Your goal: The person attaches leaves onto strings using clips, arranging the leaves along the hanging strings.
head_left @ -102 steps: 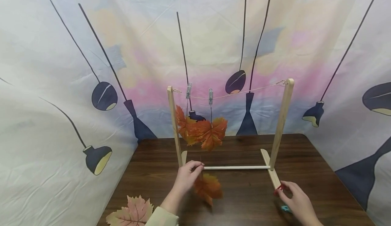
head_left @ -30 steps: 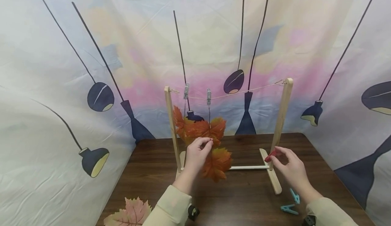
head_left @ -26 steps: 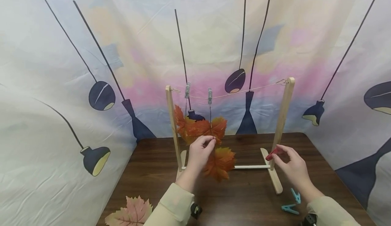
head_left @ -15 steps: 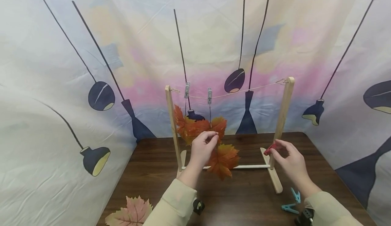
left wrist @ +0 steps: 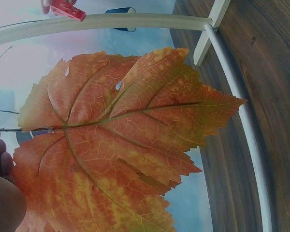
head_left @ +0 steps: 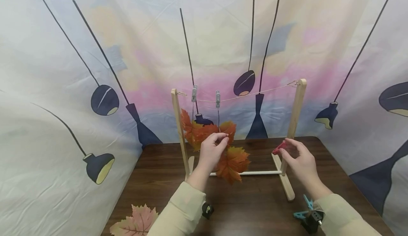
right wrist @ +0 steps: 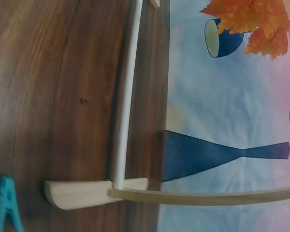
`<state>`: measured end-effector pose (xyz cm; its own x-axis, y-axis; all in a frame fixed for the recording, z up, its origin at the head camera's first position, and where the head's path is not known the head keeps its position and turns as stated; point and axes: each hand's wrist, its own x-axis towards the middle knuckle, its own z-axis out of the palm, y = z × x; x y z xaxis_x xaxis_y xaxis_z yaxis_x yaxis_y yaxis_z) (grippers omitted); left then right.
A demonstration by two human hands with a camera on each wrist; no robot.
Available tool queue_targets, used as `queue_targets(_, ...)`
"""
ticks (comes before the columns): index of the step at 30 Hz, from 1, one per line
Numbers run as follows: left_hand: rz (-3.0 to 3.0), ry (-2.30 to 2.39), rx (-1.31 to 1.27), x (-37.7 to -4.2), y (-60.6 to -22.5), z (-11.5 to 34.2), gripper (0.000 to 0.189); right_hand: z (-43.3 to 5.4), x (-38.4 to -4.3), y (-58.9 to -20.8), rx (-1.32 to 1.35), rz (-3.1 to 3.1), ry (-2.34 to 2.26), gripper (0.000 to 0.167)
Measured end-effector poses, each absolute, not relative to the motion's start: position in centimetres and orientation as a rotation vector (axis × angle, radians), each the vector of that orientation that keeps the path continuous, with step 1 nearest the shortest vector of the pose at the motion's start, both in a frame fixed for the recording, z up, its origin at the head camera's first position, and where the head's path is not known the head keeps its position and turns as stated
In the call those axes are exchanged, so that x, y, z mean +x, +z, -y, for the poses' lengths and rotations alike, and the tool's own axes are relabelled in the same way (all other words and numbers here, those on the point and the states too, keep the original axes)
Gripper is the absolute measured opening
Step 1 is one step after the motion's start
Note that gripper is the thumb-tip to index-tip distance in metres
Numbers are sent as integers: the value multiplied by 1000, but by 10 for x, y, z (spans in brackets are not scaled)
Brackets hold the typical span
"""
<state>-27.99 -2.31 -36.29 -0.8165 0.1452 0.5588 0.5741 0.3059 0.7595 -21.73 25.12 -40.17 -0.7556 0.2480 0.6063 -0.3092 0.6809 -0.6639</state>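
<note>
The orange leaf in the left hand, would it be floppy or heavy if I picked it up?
Probably light: the left hand holds the orange leaf up by its thin stem. It may bend when pushed, since it looks thin, but perhaps isn't very floppy, as it spreads fairly flat.

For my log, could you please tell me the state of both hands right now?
Left hand: pinching an orange leaf by its stem.
Right hand: holding a red clothespin.

The veined leaf (left wrist: 116, 118) looks like matt cloth, the red clip (head_left: 279, 147) plastic, the table (head_left: 251, 204) smooth grained wood.
</note>
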Motion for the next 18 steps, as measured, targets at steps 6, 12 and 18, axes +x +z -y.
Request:
queue_targets(6,2202,-1555,-644,-283,-360,15,19,-264,-221,-375,131,2209,924,40)
queue_targets(12,2226,-1600,-590,-292,-361,9,17,-265,-228,-353,221,2191,916,39)
queue_targets(18,2283,-1545,-621,-298,-355,3,17,-268,-229,-335,261,2195,894,33)
